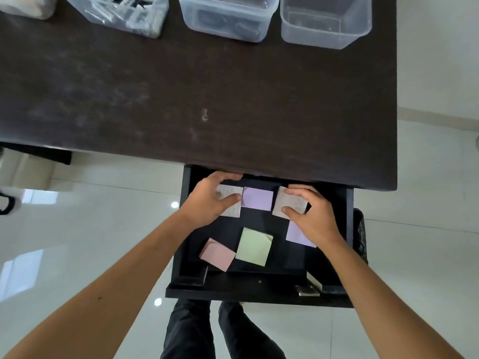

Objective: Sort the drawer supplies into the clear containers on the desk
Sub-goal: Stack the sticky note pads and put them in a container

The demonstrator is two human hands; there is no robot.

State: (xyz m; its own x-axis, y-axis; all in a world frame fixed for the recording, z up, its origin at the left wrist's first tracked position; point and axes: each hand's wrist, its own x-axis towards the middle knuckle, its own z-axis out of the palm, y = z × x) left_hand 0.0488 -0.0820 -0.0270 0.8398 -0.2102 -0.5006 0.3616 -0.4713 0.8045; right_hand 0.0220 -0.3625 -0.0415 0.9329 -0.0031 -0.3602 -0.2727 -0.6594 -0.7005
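The black drawer [259,291] is pulled out under the dark desk [181,99]. Both hands are inside it. My left hand [210,200] pinches a white written-on note pad [232,209] at the back left. My right hand [311,213] grips another white pad [285,203] at the back right. A purple pad [257,198] lies between them. A second purple pad [296,234] shows partly under my right wrist. A green pad [254,246] and a pink pad [217,254] lie nearer the drawer's front. Three clear containers stand at the desk's far edge.
The left container [124,14] holds white and grey items, the middle one [228,19] dark items, and the right one [326,22] looks bare inside. A white object [28,6] sits at the far left. My legs [207,332] stand below the drawer on glossy tiles.
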